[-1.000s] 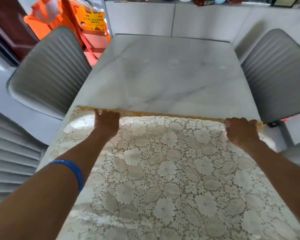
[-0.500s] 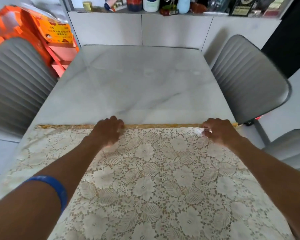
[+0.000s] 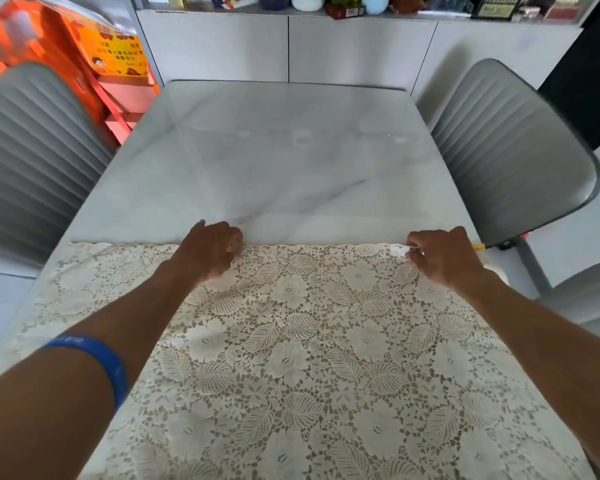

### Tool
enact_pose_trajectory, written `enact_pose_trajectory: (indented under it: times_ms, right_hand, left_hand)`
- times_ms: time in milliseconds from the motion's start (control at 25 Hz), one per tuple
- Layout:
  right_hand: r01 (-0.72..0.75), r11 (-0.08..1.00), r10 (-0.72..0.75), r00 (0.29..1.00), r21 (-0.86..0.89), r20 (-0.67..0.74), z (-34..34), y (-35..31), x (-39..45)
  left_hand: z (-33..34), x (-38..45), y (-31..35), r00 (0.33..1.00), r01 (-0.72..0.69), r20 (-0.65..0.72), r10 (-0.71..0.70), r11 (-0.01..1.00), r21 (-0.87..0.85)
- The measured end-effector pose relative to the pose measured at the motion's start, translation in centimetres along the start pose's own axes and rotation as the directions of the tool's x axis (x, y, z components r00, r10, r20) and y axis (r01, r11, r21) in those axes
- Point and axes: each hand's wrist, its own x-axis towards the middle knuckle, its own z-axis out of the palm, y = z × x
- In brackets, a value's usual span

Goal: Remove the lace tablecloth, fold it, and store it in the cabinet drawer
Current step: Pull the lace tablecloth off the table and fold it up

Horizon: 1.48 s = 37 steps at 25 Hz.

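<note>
A cream lace tablecloth (image 3: 309, 341) with flower and leaf patterns covers the near half of a white marble table (image 3: 284, 150); its far edge runs straight across the table. My left hand (image 3: 208, 251) pinches that far edge near the middle. My right hand (image 3: 440, 254) pinches the same edge near the right corner, lifting a small bit of lace. Both forearms lie over the cloth. A blue band sits on my left wrist. The white cabinet (image 3: 326, 50) stands beyond the table's far end; no drawer shows open.
Grey ribbed chairs flank the table: one at the left (image 3: 25, 154), one at the right (image 3: 506, 147). Orange boxes and bags (image 3: 84, 46) are stacked at the back left. Bottles and jars (image 3: 361, 3) line the cabinet top.
Both hands shifted rightward along the far edge and curled from flat into a pinch on it. The yellow strip beyond the lace edge is now almost covered. My view rose toward the cabinet.
</note>
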Motion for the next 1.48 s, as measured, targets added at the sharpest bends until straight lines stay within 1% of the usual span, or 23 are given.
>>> enact_pose_trajectory:
  times_ms: [160, 240, 320, 400, 480, 560, 600, 680, 720, 760, 840, 880, 920, 960, 1040, 1120, 1200, 1240, 1280, 1320, 1400, 1440, 1480]
  right_hand:
    - [-0.005, 0.998, 0.004, 1.0, -0.066, -0.008, 0.6, -0.1, 0.3]
    - [-0.078, 0.993, 0.067, 0.989, -0.086, -0.129, 1.0, -0.8, -0.8]
    - [-0.17, 0.985, 0.174, 0.955, 0.04, -0.24, 2.1, -2.2, -3.6]
    - [-0.194, 0.956, 0.233, 0.958, 0.22, -0.169, 3.9, -4.0, -7.4]
    - [-0.193, 0.933, 0.201, 0.98, 0.305, 0.004, 5.3, -4.2, -9.2]
    - [-0.128, 0.943, 0.118, 0.992, 0.308, 0.052, 5.8, -1.5, -8.3]
    - [-0.138, 0.945, 0.122, 0.99, 0.296, 0.072, 6.0, 0.1, -7.5]
    - [-0.278, 0.926, 0.263, 0.961, 0.256, 0.09, 6.1, 2.6, -7.0]
    - [-0.32, 0.913, 0.318, 0.947, 0.252, 0.047, 6.3, 2.8, -7.5]
    - [-0.289, 0.916, 0.303, 0.953, 0.277, -0.006, 6.5, 2.2, -8.5]
    - [-0.116, 0.95, 0.128, 0.991, 0.29, -0.023, 7.0, 0.6, -11.2]
    - [-0.087, 0.956, 0.091, 0.996, 0.279, 0.0, 7.3, 0.8, -12.1]
    - [-0.143, 0.951, 0.14, 0.99, 0.275, 0.03, 7.5, 1.4, -12.3]
    - [-0.269, 0.909, 0.266, 0.962, 0.318, 0.055, 7.5, 2.2, -12.1]
    - [-0.541, 0.688, 0.539, 0.827, 0.484, 0.159, 6.7, 3.9, -11.1]
    - [-0.608, 0.51, 0.638, 0.742, 0.608, 0.207, 5.6, 4.9, -10.4]
    - [-0.604, 0.388, 0.715, 0.674, 0.696, 0.186, 4.7, 5.0, -10.6]
    - [-0.6, 0.366, 0.746, 0.646, 0.711, 0.161, 4.2, 4.9, -11.3]
    - [-0.588, 0.402, 0.751, 0.65, 0.701, 0.115, 3.5, 4.5, -12.1]
    - [-0.539, 0.474, 0.72, 0.693, 0.697, 0.046, 3.0, 4.1, -13.1]
    - [-0.299, 0.59, 0.549, 0.83, 0.75, -0.101, 1.5, 2.8, -15.4]
    - [-0.154, 0.621, 0.435, 0.883, 0.768, -0.174, 0.4, 1.9, -16.8]
    - [-0.012, 0.651, 0.319, 0.912, 0.759, -0.259, -0.9, 0.9, -18.1]
  left_hand:
    - [-0.5, 0.6, 0.8, 0.994, 0.059, 0.08, -0.071, 0.988, 0.142]
    - [0.0, -0.7, 2.9, 0.995, 0.085, 0.027, -0.096, 0.961, 0.265]
    - [2.4, -3.8, 8.3, 0.995, -0.027, -0.088, 0.042, 0.986, 0.166]
    - [5.3, -8.0, 15.6, 0.98, -0.19, -0.08, 0.184, 0.978, -0.086]
    - [7.6, -9.8, 20.9, 0.982, -0.183, 0.006, 0.188, 0.96, -0.214]
    - [9.1, -9.3, 23.3, 0.997, -0.078, 0.003, 0.08, 0.98, -0.183]
    - [9.6, -9.1, 23.7, 0.998, -0.058, -0.018, 0.056, 0.988, -0.141]
    - [10.1, -9.2, 23.9, 0.998, -0.057, -0.036, 0.054, 0.994, -0.089]
    - [10.2, -9.3, 23.9, 0.998, -0.056, -0.025, 0.055, 0.996, -0.075]
    - [10.2, -9.4, 23.8, 0.998, -0.054, -0.018, 0.053, 0.997, -0.062]
    - [10.4, -9.1, 23.9, 0.999, -0.048, -0.014, 0.047, 0.998, -0.045]
    - [10.4, -9.0, 24.0, 0.999, -0.047, -0.007, 0.047, 0.998, -0.03]
    - [10.6, -9.0, 24.0, 0.999, -0.047, -0.008, 0.047, 0.999, -0.015]
    - [10.7, -9.0, 23.9, 0.999, -0.05, -0.011, 0.05, 0.999, -0.007]
    - [11.0, -9.1, 23.8, 0.998, -0.061, -0.002, 0.061, 0.998, -0.006]
    - [11.0, -9.2, 23.8, 0.998, -0.065, -0.006, 0.065, 0.998, -0.015]
    - [10.5, -9.0, 23.8, 0.997, -0.067, 0.032, 0.069, 0.997, -0.044]
    - [10.0, -8.8, 23.8, 0.995, -0.068, 0.066, 0.073, 0.994, -0.081]
    - [9.3, -8.5, 23.7, 0.992, -0.056, 0.107, 0.071, 0.988, -0.142]
    - [8.2, -8.3, 23.8, 0.987, -0.008, 0.156, 0.045, 0.973, -0.233]
    - [4.6, -8.4, 24.6, 0.983, 0.134, 0.172, -0.058, 0.871, -0.473]
    - [2.6, -8.6, 25.2, 0.992, 0.125, 0.094, -0.087, 0.816, -0.564]
    - [0.3, -8.9, 25.8, 0.998, 0.039, -0.023, -0.065, 0.812, -0.582]
